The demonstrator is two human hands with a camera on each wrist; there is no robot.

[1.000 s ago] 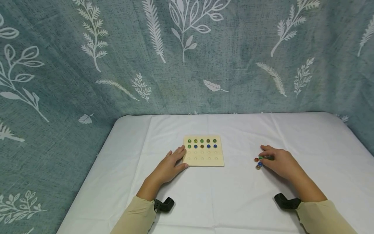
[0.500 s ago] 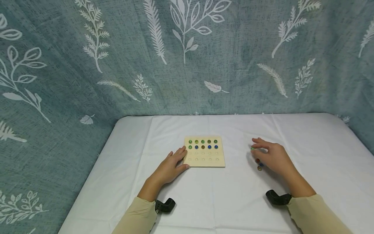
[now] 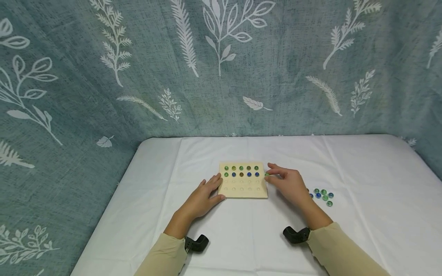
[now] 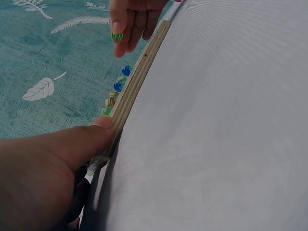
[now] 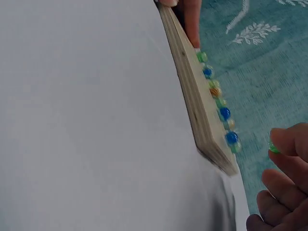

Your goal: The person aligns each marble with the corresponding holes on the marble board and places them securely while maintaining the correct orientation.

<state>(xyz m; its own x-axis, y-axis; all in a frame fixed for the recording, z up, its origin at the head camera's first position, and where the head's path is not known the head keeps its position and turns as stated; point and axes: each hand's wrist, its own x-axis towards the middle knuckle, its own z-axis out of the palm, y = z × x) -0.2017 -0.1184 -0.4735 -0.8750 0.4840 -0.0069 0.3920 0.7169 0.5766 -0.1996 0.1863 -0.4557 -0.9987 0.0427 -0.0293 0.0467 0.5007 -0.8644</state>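
A pale wooden board (image 3: 246, 194) with rows of round hollows lies flat on the white-covered table. Glass marbles, green, blue and amber, fill its two far rows; the two near rows are bare hollows. My left hand (image 3: 202, 197) rests at the board's left edge, fingers extended on the rim and thumb by the near left corner. In the left wrist view that thumb (image 4: 91, 137) presses the board's plywood edge. My right hand (image 3: 288, 184) pinches a green marble (image 5: 274, 147) between thumb and index finger, just off the board's right edge, level with the second row.
Loose marbles (image 3: 323, 192), green and blue, lie on the white cloth (image 3: 214, 237) right of the board, some partly hidden by the right wrist. A teal leaf-print curtain (image 3: 207, 99) hangs behind the table. Each wrist wears a black camera mount (image 3: 197, 243).
My right hand has lifted a green marble from the loose group and carried it left to the board's right edge. The left hand and board stay in place.
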